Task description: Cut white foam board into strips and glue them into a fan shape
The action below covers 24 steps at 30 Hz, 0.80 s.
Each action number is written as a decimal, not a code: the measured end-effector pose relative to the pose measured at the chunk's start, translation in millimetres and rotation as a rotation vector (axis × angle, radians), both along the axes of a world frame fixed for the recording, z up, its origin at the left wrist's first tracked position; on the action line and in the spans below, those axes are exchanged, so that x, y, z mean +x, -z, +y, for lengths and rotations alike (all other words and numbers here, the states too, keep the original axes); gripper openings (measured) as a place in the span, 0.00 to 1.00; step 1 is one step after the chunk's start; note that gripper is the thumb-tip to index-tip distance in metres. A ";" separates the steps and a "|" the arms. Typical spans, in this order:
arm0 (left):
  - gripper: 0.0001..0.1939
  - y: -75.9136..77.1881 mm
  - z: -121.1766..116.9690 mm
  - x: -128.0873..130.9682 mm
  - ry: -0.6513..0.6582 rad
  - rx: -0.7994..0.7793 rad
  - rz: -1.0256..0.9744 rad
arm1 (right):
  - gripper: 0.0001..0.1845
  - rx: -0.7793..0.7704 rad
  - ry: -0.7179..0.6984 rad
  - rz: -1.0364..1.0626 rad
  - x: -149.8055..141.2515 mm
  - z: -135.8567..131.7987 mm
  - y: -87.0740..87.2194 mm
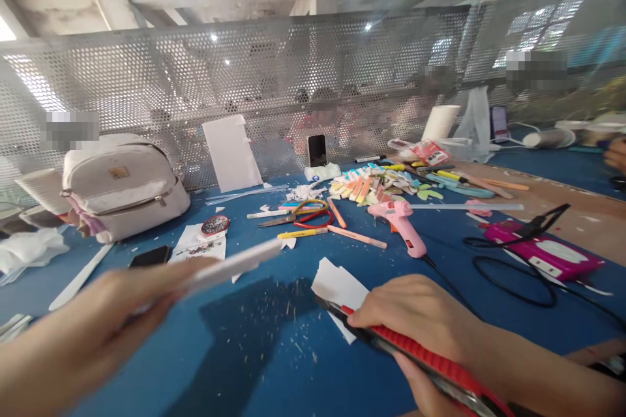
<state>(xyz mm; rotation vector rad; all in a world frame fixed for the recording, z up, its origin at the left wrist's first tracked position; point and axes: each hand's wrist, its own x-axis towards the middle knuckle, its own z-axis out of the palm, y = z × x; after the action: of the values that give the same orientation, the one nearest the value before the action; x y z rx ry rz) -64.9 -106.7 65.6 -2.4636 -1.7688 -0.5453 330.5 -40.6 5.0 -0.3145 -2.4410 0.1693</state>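
My left hand (122, 303), somewhat blurred, is raised above the table with its fingers closed on a flat white board (244, 260), seen nearly edge-on. A red and black utility knife (435, 361) lies in the grip of my right hand (423, 313), its front end pointing away and to the left. Under that front end a white paper piece (337, 280) rests on the blue tabletop (235, 365). Small pale scraps are scattered between my hands. I cannot make out the knife's blade clearly.
Beyond my right hand lies a pink glue gun (403, 225), with a magenta power strip (542, 251) farther right. Scissors (298, 215), markers and a pile of coloured paper strips (372, 182) occupy the middle back. A white backpack (122, 186) stands at left before a perforated metal screen (264, 71).
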 end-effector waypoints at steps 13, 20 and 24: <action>0.17 -58.8 272.2 78.8 -0.148 0.338 0.130 | 0.23 0.038 -0.033 0.022 -33.8 23.1 -4.1; 0.17 -14.2 341.4 103.3 -0.154 0.199 0.203 | 0.21 0.052 -0.019 -0.037 -13.7 25.7 1.4; 0.18 -6.7 356.0 104.8 -0.197 0.230 0.194 | 0.21 0.026 -0.023 -0.034 -2.0 28.9 5.7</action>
<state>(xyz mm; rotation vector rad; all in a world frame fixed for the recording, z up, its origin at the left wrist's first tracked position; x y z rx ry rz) 39.9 249.3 72.3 -2.0856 -1.7381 -0.4476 328.6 -11.8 -0.8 -0.2799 -2.4792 0.1433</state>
